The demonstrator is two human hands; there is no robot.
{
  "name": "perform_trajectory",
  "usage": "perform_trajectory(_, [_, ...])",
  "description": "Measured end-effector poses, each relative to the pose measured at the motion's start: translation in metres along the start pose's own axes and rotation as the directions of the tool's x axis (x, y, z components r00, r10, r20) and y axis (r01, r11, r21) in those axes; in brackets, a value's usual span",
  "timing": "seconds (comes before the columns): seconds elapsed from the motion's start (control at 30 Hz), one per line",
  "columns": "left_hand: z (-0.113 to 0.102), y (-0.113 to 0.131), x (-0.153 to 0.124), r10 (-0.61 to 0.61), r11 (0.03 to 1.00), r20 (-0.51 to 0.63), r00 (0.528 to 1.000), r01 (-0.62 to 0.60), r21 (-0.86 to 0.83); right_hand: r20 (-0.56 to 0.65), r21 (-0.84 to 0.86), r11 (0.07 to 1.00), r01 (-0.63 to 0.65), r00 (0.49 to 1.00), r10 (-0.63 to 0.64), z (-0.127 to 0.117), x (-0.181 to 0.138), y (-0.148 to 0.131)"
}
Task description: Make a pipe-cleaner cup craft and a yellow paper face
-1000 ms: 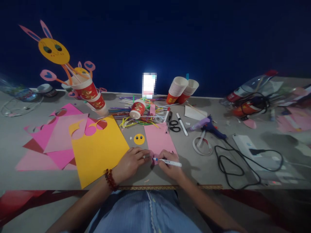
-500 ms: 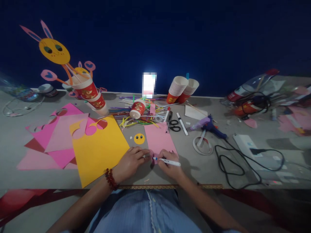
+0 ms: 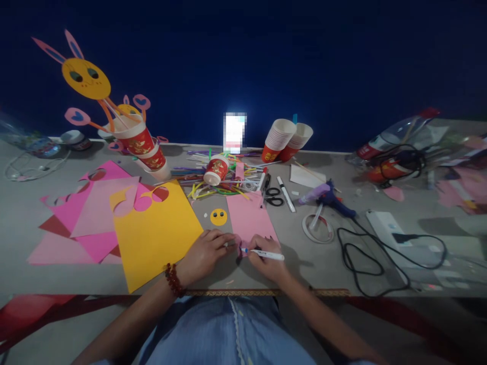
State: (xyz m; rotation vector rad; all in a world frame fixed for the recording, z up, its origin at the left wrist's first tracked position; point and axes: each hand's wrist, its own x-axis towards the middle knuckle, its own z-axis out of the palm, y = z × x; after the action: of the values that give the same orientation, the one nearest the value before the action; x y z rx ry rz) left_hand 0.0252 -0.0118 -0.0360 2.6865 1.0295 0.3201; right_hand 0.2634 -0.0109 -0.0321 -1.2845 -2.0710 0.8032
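My right hand is closed around a white marker pen, its blue tip pointing left onto a small purple-pink paper piece. The fingertips of my left hand hold that piece down at its left edge. Its outline is partly hidden by my fingers. Behind it lies a larger pink sheet, partly under my right hand. Just beyond my left hand is a small yellow paper face with two dark eyes. A large yellow sheet with cut-outs along its top reaches my left hand.
Scissors and a second marker lie beyond the pink sheet. A tape roll, a glue gun and a power strip are at right. Paper cups stand behind; a bunny-faced cup figure rises at left.
The marker tip has shifted very slightly right on the small piece, with my right hand. My left hand stays in place. The whole view has drifted a little.
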Motion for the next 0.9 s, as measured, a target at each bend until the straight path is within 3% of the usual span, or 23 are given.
perform_trajectory(0.9, [0.0020,-0.0024,-0.0010,0.005,1.000,-0.002,1.000,-0.005,-0.021,0.018,0.047,0.999,0.027,0.999,-0.028,0.0002,-0.0019,0.0028])
